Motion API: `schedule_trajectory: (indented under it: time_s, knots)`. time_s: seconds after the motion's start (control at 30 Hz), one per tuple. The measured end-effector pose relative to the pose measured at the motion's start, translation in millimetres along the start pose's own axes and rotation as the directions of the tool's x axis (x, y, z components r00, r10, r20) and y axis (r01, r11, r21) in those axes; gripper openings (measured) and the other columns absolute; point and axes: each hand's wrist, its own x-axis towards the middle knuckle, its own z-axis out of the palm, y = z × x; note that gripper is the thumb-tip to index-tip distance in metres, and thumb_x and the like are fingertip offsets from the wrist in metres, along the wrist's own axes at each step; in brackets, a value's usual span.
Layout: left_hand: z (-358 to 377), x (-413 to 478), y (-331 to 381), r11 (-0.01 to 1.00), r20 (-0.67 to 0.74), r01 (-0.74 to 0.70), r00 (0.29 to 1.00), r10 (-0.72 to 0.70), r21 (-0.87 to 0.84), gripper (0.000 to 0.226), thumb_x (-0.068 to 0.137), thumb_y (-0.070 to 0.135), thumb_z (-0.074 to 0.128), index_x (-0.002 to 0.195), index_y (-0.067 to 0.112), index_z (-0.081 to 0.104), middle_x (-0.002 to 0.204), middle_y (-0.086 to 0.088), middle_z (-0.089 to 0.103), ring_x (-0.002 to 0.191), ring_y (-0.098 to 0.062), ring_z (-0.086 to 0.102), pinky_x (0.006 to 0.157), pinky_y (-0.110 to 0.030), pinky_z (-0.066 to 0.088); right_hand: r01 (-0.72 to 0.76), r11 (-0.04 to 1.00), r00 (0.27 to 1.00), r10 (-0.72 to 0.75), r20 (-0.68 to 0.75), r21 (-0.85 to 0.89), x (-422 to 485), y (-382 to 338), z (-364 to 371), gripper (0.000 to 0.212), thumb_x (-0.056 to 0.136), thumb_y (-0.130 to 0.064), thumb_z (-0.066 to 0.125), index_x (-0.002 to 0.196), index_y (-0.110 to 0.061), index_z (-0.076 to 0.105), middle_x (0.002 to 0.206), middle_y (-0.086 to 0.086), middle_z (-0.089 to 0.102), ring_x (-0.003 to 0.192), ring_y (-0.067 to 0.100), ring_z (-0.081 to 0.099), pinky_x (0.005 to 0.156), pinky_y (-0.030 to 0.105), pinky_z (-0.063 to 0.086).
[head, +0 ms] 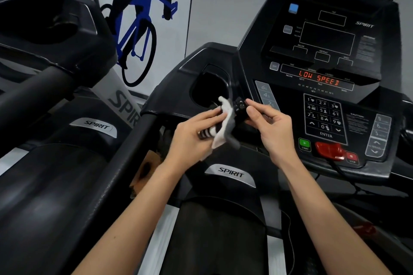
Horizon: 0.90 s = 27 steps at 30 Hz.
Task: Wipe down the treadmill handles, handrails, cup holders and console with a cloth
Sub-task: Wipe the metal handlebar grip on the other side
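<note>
My left hand (193,133) grips a white and grey striped cloth (223,125) against a short black handle (240,107) with small buttons, just in front of the left cup holder (210,89). From the other side, my right hand (271,125) pinches that same handle between thumb and fingers. To the right rises the black console (330,56); its display reads LOW SPEED, above a number keypad (324,116). The left handrail (125,163) runs down toward me.
A green START button (304,144), a red safety key (329,150) and a red STOP button (352,158) sit at the console's front edge. A second treadmill (55,73) stands close on the left. A cyclist mural (138,24) covers the wall behind.
</note>
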Motion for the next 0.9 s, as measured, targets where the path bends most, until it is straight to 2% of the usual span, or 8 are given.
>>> schedule_trajectory:
  time_s: [0.07,0.13,0.2,0.3,0.47,0.57,0.67,0.9]
  knots:
    - [5,13,9,0.998,0.033,0.063,0.998,-0.062,-0.015,0.045,0.073,0.002,0.072,0.115,0.017,0.066,0.114,0.010,0.065,0.108,0.001,0.059,0.094,-0.016,0.045,0.002,1.000,1.000,-0.002,0.000,-0.013,1,0,-1,0.018,0.086,-0.011,0.062,0.098,-0.023,0.068,0.095,-0.001,0.069,0.089,0.009,0.066,0.084,0.025,0.054]
    - [2,23,6,0.976,0.078,0.209,0.976,-0.205,-0.054,0.031,0.079,0.004,0.068,0.105,0.020,0.071,0.094,0.012,0.070,0.088,0.003,0.063,0.080,-0.017,0.047,0.006,0.999,1.000,-0.006,-0.001,-0.033,2,0,-2,0.018,0.086,-0.012,0.063,0.099,-0.024,0.068,0.095,-0.001,0.069,0.089,0.011,0.066,0.085,0.027,0.054]
    - [-4,27,-1,0.941,0.101,0.326,0.943,-0.317,-0.091,0.009,0.082,0.016,0.068,0.090,0.014,0.073,0.075,-0.002,0.070,0.071,-0.005,0.058,0.068,-0.024,0.043,0.001,1.000,1.000,-0.001,-0.003,-0.024,1,0,-2,0.018,0.086,-0.012,0.062,0.098,-0.024,0.068,0.095,0.000,0.068,0.088,0.008,0.065,0.083,0.025,0.054]
    - [-14,18,-11,0.893,0.066,0.419,0.908,-0.414,-0.165,0.015,0.083,0.017,0.069,0.083,0.002,0.070,0.078,-0.023,0.068,0.072,-0.012,0.057,0.067,-0.028,0.043,0.000,1.000,1.000,0.000,0.001,-0.003,1,0,-1,0.018,0.086,-0.011,0.061,0.099,-0.023,0.067,0.097,0.005,0.068,0.090,0.011,0.065,0.080,0.022,0.054]
    - [-27,-10,-16,0.832,0.040,0.505,0.859,-0.510,-0.230,0.010,0.081,0.004,0.067,0.082,0.012,0.073,0.069,-0.001,0.069,0.063,-0.013,0.064,0.055,-0.026,0.046,0.006,1.000,1.000,-0.006,0.004,-0.007,1,0,-1,0.018,0.086,-0.011,0.061,0.100,-0.022,0.067,0.096,0.004,0.068,0.091,0.011,0.065,0.079,0.020,0.054]
    - [-18,-9,-8,0.944,-0.039,0.315,0.947,-0.319,-0.095,0.038,0.068,-0.012,0.068,0.096,0.014,0.074,0.091,0.006,0.072,0.083,-0.007,0.067,0.072,-0.023,0.051,0.007,1.000,1.000,-0.007,0.004,0.000,1,1,-1,0.019,0.086,-0.009,0.061,0.099,-0.021,0.067,0.095,0.004,0.067,0.088,0.008,0.065,0.079,0.020,0.054]
    - [2,5,9,0.991,-0.045,0.132,0.990,-0.134,-0.033,0.049,0.061,-0.008,0.071,0.106,0.011,0.071,0.107,0.001,0.070,0.102,-0.006,0.064,0.092,-0.025,0.049,0.006,1.000,1.000,-0.006,0.001,-0.010,1,-1,-1,0.020,0.086,-0.008,0.061,0.099,-0.021,0.067,0.093,0.000,0.068,0.084,0.002,0.065,0.077,0.017,0.053]
    - [7,10,19,0.924,-0.006,0.383,0.924,-0.383,0.000,0.056,0.070,0.030,0.079,0.122,0.033,0.058,0.109,0.015,0.060,0.101,0.008,0.053,0.085,-0.004,0.038,-0.003,0.997,0.995,0.010,0.097,-0.073,-5,-7,-11,0.026,0.081,-0.033,0.060,0.106,-0.029,0.065,0.110,-0.001,0.067,0.108,0.014,0.062,0.097,0.037,0.049]
